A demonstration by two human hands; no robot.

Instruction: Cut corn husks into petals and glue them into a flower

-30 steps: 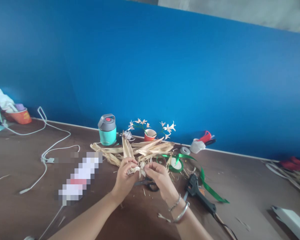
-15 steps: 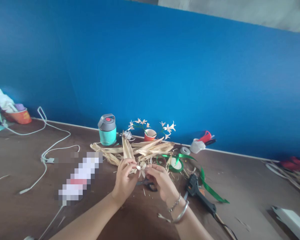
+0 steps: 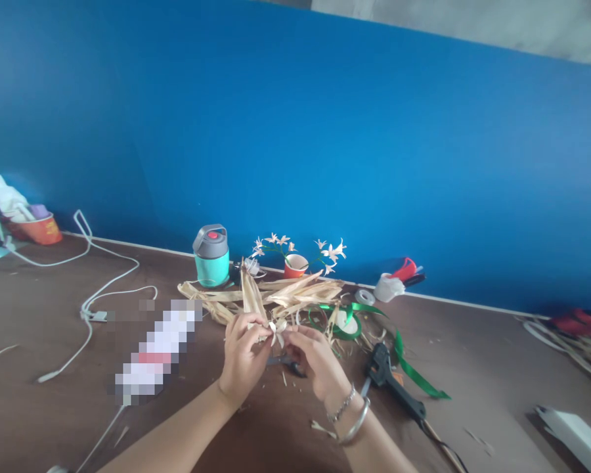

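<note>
A small cream-white husk flower [image 3: 278, 334] with thin petals is pinched between both hands, above the table. My left hand [image 3: 245, 351] has its thumb and fingers closed on the flower's left side. From the right, my right hand [image 3: 316, 355] grips it with bent fingertips; bracelets circle that wrist. Below the hands lie dark scissors [image 3: 288, 362], partly covered by the right hand. Dried corn husks [image 3: 295, 295] are heaped just beyond. Similar finished flowers [image 3: 333, 251] on green stems stand in a red and white paper cup [image 3: 295, 265] near the wall.
A black glue gun [image 3: 394, 381] and loose green ribbon [image 3: 414, 368] lie right of my hands. Behind them sits a ribbon spool [image 3: 347, 324]. A teal jar [image 3: 213, 259] stands at the back. White cables [image 3: 113, 279] run across the left. A white box [image 3: 576, 437] is at front right.
The flower has turned between my fingers, so its petals now spread out and downward. Both hands have shifted slightly; the things on the table stay in place.
</note>
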